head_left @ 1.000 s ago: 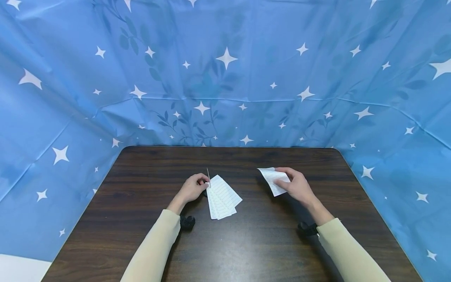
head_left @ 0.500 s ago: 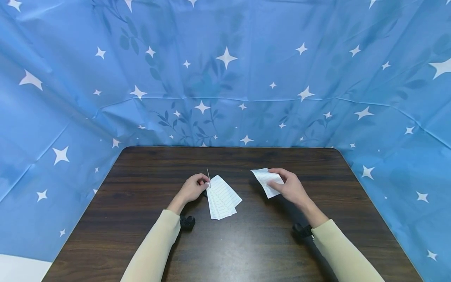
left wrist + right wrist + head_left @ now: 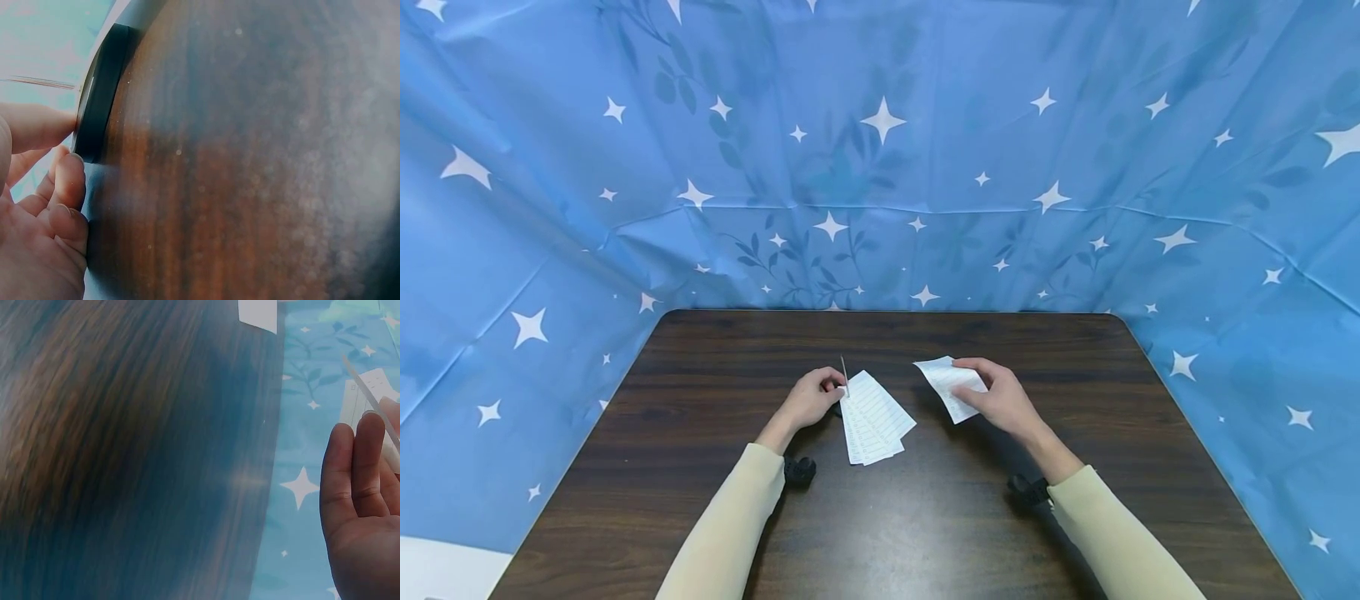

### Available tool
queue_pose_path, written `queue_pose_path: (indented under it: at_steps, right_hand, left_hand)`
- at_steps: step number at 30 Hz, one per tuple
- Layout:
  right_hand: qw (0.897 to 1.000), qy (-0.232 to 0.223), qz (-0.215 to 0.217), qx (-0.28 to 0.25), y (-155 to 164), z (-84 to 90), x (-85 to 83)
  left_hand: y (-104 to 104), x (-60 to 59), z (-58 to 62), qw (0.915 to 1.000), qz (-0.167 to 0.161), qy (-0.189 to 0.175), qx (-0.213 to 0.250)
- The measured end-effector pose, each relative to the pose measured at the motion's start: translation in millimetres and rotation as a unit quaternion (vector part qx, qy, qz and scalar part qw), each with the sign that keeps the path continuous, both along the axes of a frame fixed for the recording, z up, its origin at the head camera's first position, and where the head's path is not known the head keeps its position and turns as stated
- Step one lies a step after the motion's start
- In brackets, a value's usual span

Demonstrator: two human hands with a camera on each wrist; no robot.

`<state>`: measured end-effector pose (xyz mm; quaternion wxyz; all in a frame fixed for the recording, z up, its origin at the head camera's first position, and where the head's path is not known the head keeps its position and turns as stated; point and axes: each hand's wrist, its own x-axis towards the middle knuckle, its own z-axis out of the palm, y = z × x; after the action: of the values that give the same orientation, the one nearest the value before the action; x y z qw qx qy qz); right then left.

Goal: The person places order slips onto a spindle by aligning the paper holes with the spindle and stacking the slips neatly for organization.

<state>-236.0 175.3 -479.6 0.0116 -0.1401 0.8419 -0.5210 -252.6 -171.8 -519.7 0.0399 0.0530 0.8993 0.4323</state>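
A thin upright bill spike (image 3: 845, 375) stands near the middle of the table, with several lined paper slips (image 3: 874, 421) fanned out at its foot. My left hand (image 3: 807, 400) pinches the spike's base, which shows in the left wrist view as a black disc (image 3: 103, 94) between thumb and fingers. Off to the right, above the table, my right hand (image 3: 1003, 400) holds another lined slip (image 3: 942, 385) between thumb and fingers. This slip bends a little, and its far corner points toward the spike. The right wrist view shows the held paper (image 3: 351, 403) partly behind the fingers.
The dark wood-grain table (image 3: 880, 533) has rounded far corners. A blue curtain (image 3: 880, 167) with white stars hangs along its back and sides. A black wrist camera (image 3: 800, 472) sits at the left cuff, another (image 3: 1028, 490) at the right.
My right hand has moved left with the held slip, closer to the bill spike. The left hand, the spike and the fanned slips have stayed in place.
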Motion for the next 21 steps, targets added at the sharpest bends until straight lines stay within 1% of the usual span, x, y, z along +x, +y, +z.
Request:
queue_pose_path:
  at_steps: [5,10,21]
  right_hand:
    - [1.0,-0.001,0.013,-0.012,-9.0,3.7,2.1]
    - [1.0,0.002,0.017,-0.011,-16.6,4.9,3.3]
    - [0.999,0.012,0.032,-0.01,-27.2,0.6,6.1]
  left_hand:
    - [0.4,-0.4,0.2,1.0,0.001,0.0,-0.001]
    - [-0.4,-1.6,-0.5,1.0,0.003,-0.004,0.0]
    - [-1.2,-1.3,0.1,0.9999,0.002,-0.007,0.008]
